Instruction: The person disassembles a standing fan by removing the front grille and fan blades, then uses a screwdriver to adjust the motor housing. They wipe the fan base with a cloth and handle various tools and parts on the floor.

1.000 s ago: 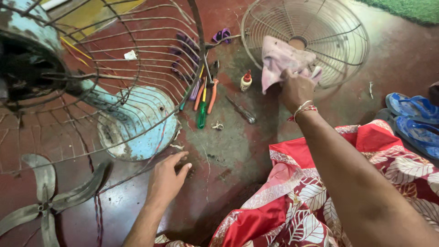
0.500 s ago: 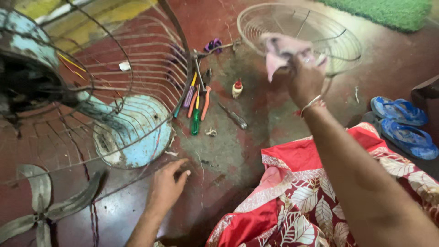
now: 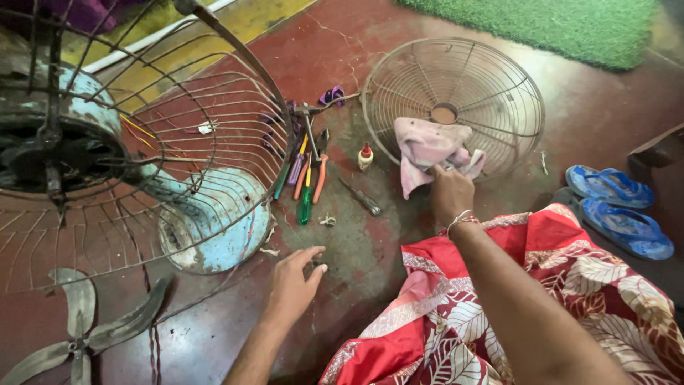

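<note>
My right hand [image 3: 450,192] grips a pink rag [image 3: 427,146] that lies on the lower part of a round wire fan guard [image 3: 499,68] flat on the red floor. My left hand [image 3: 293,279] rests on the floor with fingers spread, holding nothing, just right of the light blue fan base [image 3: 214,228]. The fan's motor and rear wire cage [image 3: 142,142] stand at the left.
Screwdrivers and pliers [image 3: 306,178], a small white bottle with a red cap [image 3: 365,157] and a dark metal rod [image 3: 360,197] lie between the cage and guard. A grey fan blade [image 3: 71,335] lies bottom left. Blue sandals [image 3: 620,207] sit right. Green mat [image 3: 556,25] beyond.
My right hand has lowered the pink rag from a raised position back onto the wire guard. My left hand stays on the floor by the blue base.
</note>
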